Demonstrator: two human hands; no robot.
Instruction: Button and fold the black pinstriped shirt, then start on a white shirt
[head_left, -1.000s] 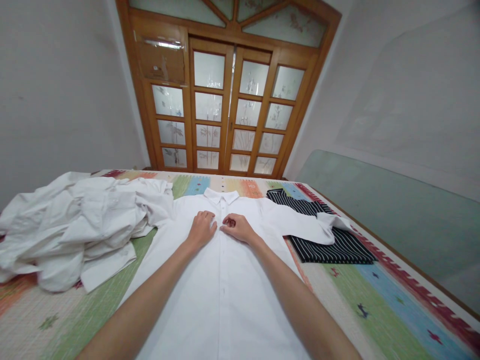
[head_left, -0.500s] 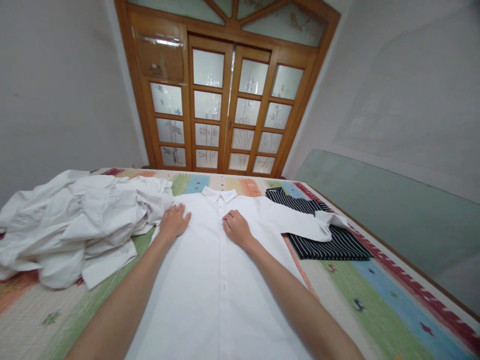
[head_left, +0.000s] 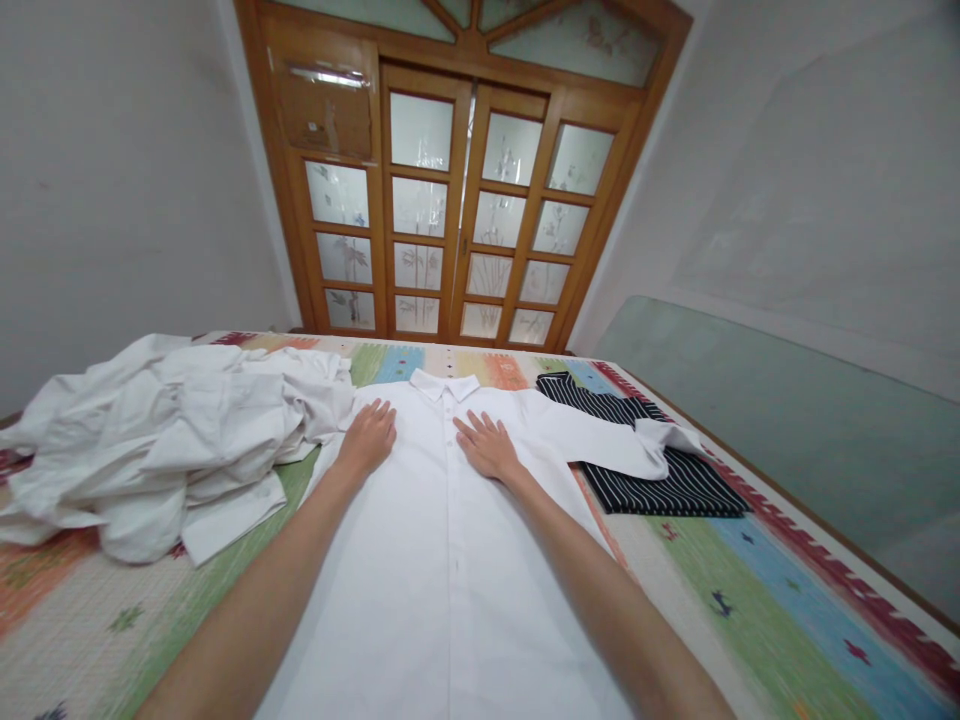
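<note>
A white button-up shirt lies front side up in front of me, its collar pointing away. On the upper chest at the left, my left hand rests flat with its fingers stretched out. My right hand lies on the chest beside the button placket, fingers spread and pointing away. Neither hand grips the cloth. The sleeve on the right reaches across a folded black-and-white striped garment, and its cuff is folded over. I cannot see the shirt's left sleeve clearly near the pile.
A heap of crumpled white garments lies to the left, close to the shirt. Beneath everything is a colourful patterned bed cover. A pale green headboard-like panel stands along the right side. Wooden glass-paned doors are beyond the far edge.
My right hand has opened from curled fingers to spread ones on the shirt's chest. My left hand has shifted slightly right and away from me. The camera view has moved a little.
</note>
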